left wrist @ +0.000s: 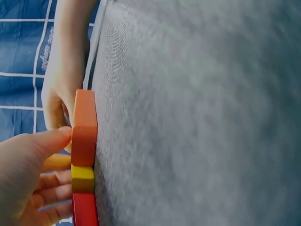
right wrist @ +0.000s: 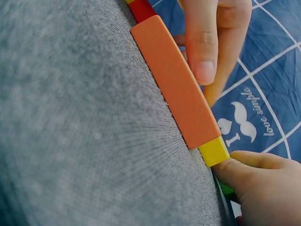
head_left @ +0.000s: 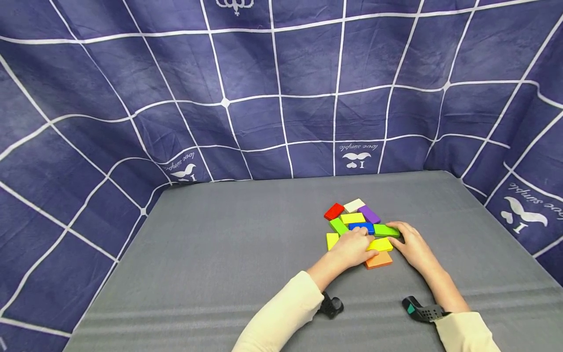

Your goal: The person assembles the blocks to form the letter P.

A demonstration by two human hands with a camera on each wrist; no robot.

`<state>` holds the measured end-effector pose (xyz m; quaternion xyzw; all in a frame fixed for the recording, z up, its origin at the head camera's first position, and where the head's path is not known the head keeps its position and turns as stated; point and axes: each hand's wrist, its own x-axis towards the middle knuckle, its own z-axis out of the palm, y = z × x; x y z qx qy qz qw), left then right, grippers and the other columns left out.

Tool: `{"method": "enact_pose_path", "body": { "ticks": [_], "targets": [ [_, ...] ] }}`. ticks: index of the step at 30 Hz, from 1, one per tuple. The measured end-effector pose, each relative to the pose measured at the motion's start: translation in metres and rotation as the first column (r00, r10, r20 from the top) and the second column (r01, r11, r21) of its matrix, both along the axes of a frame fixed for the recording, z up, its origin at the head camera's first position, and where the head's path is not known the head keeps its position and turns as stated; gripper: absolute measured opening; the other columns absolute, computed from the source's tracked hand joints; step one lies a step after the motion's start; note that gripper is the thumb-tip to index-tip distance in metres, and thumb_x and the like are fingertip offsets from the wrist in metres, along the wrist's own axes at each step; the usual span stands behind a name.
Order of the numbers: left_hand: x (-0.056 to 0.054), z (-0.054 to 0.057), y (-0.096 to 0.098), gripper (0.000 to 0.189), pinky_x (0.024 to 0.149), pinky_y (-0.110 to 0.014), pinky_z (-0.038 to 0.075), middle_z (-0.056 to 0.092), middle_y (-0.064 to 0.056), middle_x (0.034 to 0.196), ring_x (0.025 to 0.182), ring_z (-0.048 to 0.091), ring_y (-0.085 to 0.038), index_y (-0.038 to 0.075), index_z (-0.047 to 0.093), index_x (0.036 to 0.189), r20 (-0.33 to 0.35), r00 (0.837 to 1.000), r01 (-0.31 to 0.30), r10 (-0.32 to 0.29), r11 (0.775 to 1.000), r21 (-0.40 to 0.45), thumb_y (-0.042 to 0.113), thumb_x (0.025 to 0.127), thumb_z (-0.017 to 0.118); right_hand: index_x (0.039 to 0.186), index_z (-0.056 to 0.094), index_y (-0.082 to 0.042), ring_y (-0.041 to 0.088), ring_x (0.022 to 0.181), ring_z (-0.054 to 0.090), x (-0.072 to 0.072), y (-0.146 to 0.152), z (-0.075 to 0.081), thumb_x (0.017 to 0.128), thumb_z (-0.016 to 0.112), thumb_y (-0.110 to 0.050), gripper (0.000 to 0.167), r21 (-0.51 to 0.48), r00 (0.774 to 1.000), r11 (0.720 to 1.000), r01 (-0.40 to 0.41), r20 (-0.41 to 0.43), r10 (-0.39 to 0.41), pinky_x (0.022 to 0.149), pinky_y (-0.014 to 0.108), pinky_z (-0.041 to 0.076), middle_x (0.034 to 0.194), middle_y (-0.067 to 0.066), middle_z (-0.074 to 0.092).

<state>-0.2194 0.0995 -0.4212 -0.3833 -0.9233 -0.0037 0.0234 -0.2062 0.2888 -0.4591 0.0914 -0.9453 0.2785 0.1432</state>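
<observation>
Flat coloured blocks lie close together on the grey table. My left hand (head_left: 354, 247) is over the cluster's near side, fingertips by the blue block (head_left: 360, 228). Its thumb and index finger straddle the left end of a yellow block (head_left: 381, 244), pinching it. An orange block (head_left: 379, 260) lies just nearer, below that thumb. My right hand (head_left: 412, 247) comes in from the right, its thumb against the yellow block's right end. Between its thumb and index finger is the end of a green block (head_left: 385, 231). The fingers' undersides are partly hidden.
Around the hands lie a red block (head_left: 334, 211), a white block (head_left: 354, 205), a purple block (head_left: 369, 214) and another green block (head_left: 339, 227). A blue gridded cloth (head_left: 250, 122) hangs behind the grey table (head_left: 220, 254). Dark straps circle both wrists.
</observation>
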Motion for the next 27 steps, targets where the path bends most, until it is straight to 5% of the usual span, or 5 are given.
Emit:
{"method": "enact_pose_path", "body": {
  "ticks": [6,16,21,27],
  "targets": [
    [0.005,-0.002,0.002,0.03,0.078,-0.019,0.044,0.058,0.007,0.095,0.089,0.053,-0.006,0.023,0.066,0.105,-0.008,0.998,-0.057,0.057,0.998,0.003,0.043,0.091,0.049,0.118,0.052,0.005,0.043,0.106,0.046,0.002,-0.003,0.001,0.085,0.061,-0.009,0.037,0.004,0.999,0.999,0.032,0.004,-0.032,0.09,0.056,0.034,0.113,0.028,0.051],
    [0.005,-0.004,0.004,0.036,0.083,-0.019,0.044,0.056,0.008,0.098,0.094,0.053,-0.006,0.022,0.063,0.111,0.025,0.996,-0.09,0.09,0.996,-0.005,0.047,0.085,0.058,0.116,0.053,0.007,0.041,0.099,0.046,0.003,-0.003,0.005,0.084,0.061,-0.011,0.037,0.061,0.995,0.996,0.067,0.064,-0.071,0.084,0.056,0.037,0.108,0.027,0.05],
    [0.008,-0.005,0.0,0.035,0.083,-0.019,0.041,0.057,0.008,0.096,0.093,0.052,-0.007,0.021,0.063,0.112,0.009,0.994,-0.105,0.105,0.992,0.075,0.042,0.085,0.058,0.113,0.055,0.007,0.041,0.098,0.05,0.003,-0.002,0.011,0.084,0.062,-0.014,0.037,0.073,0.992,0.995,0.063,0.103,-0.07,0.083,0.054,0.04,0.108,0.028,0.054],
    [0.015,0.007,-0.013,0.036,0.084,-0.018,0.042,0.058,0.008,0.1,0.093,0.052,-0.006,0.018,0.06,0.111,0.048,0.988,-0.156,0.149,0.964,0.215,0.039,0.082,0.06,0.111,0.056,0.007,0.038,0.093,0.054,0.004,0.003,0.018,0.083,0.062,-0.015,0.036,0.087,0.99,0.994,0.06,0.125,-0.071,0.078,0.05,0.042,0.105,0.027,0.056]
  ]
}}
